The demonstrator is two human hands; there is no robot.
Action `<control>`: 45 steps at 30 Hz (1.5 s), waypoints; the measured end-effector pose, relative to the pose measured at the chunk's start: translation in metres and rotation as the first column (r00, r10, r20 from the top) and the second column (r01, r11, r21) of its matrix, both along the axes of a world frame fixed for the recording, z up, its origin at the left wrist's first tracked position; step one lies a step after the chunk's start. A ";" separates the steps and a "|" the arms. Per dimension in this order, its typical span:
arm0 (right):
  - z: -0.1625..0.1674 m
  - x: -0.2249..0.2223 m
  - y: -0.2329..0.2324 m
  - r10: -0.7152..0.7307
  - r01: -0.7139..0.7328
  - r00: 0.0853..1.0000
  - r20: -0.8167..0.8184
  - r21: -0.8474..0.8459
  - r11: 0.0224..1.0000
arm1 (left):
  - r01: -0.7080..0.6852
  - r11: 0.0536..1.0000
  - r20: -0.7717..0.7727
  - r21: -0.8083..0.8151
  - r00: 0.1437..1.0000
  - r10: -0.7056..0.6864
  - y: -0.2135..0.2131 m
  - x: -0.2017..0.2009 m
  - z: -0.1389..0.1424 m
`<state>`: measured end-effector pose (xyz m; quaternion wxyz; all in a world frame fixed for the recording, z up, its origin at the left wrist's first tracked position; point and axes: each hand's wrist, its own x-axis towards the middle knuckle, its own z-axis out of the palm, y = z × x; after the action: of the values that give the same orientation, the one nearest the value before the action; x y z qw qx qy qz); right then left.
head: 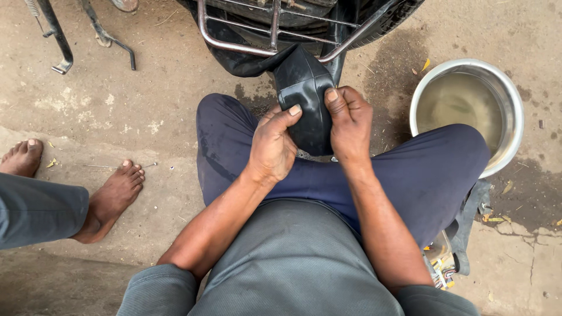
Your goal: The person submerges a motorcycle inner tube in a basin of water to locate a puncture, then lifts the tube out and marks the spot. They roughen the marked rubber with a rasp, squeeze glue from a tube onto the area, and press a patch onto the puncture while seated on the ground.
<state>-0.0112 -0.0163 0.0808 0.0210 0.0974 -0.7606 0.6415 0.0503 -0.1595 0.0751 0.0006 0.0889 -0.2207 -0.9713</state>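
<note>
Inner tube point(304, 99): held folded above the lap, below the metal rack point(275, 29). Left hand point(272, 146) and right hand point(350, 126) fingers are clamped on it. Pinch evenly; keep the fold near the water basin point(515, 99).

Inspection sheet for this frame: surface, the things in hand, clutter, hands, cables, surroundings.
Surface: bare concrete ground, dusty, with dark wet patches near the bowl.
Things in hand: black rubber inner tube, folded, held over the lap; it runs up toward a two-wheeler's rear wheel.
Clutter: steel bowl of murky water on the person's right; small packets and a strip of black rubber by the right knee.
Hands: left hand and right hand both pinch the tube, thumbs on top.
Cables: nothing seen.
Surroundings: metal rear carrier rack ahead; a stand at upper left; another person's bare feet at left.
</note>
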 end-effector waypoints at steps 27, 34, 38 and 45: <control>0.034 0.005 0.079 -0.148 0.146 0.989 -0.020 -0.068 0.987 | -0.119 0.984 0.062 -0.134 0.990 0.128 -0.002 -0.003 0.011; 0.033 0.081 0.211 -0.663 0.670 0.694 -0.281 0.589 0.452 | -0.035 0.956 0.028 -0.291 0.999 0.045 -0.017 0.001 0.017; 0.002 0.148 0.196 -0.582 0.556 0.787 -0.206 0.646 0.523 | -0.049 0.806 -0.189 -0.589 0.979 -0.079 -0.001 -0.014 0.022; -0.078 0.208 0.199 -0.739 0.794 0.598 -0.311 0.358 0.492 | -0.105 0.466 -0.156 -0.879 0.985 -0.073 0.020 -0.033 0.000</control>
<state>0.1967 0.1824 0.0026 0.3241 -0.2123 -0.8499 0.3573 0.0172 -0.1393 0.0756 0.0744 -0.0062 -0.6889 -0.7210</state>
